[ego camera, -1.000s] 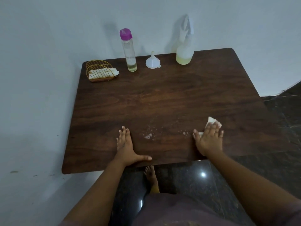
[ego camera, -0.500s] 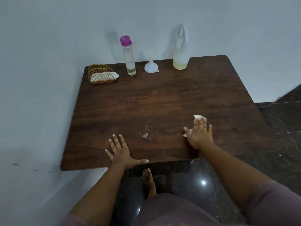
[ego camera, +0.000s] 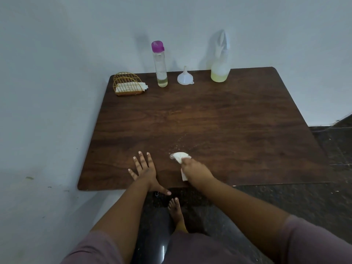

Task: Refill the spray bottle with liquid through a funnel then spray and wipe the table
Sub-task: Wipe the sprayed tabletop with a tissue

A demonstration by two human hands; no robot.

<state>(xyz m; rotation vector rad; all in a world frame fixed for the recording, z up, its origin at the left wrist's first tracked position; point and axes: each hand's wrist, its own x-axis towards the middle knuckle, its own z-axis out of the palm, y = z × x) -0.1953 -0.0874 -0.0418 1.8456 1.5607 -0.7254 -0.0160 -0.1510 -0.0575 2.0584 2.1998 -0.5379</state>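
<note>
Pressing down on the table (ego camera: 238, 119), a white tissue (ego camera: 180, 155) is pinched in the curled fingers of the right hand (ego camera: 194, 168), close to the near edge and just right of the left hand (ego camera: 145, 171). Small droplets (ego camera: 178, 144) are seen scattered just beyond the tissue, toward the centre. The left hand is laid flat, fingers straight and spread, thumb hung past the near edge. Along the far edge, against the wall, are set: a wire holder (ego camera: 128, 83) with tissues at the left corner, a clear bottle (ego camera: 160, 63) with a purple cap, an upturned funnel (ego camera: 184, 78), and the spray bottle (ego camera: 220, 60), part filled with pale yellow liquid. All four stand apart from one another. The wide middle and right side of the table are bare wood. A bare foot (ego camera: 176, 212) is seen on dark floor below the near edge.
</note>
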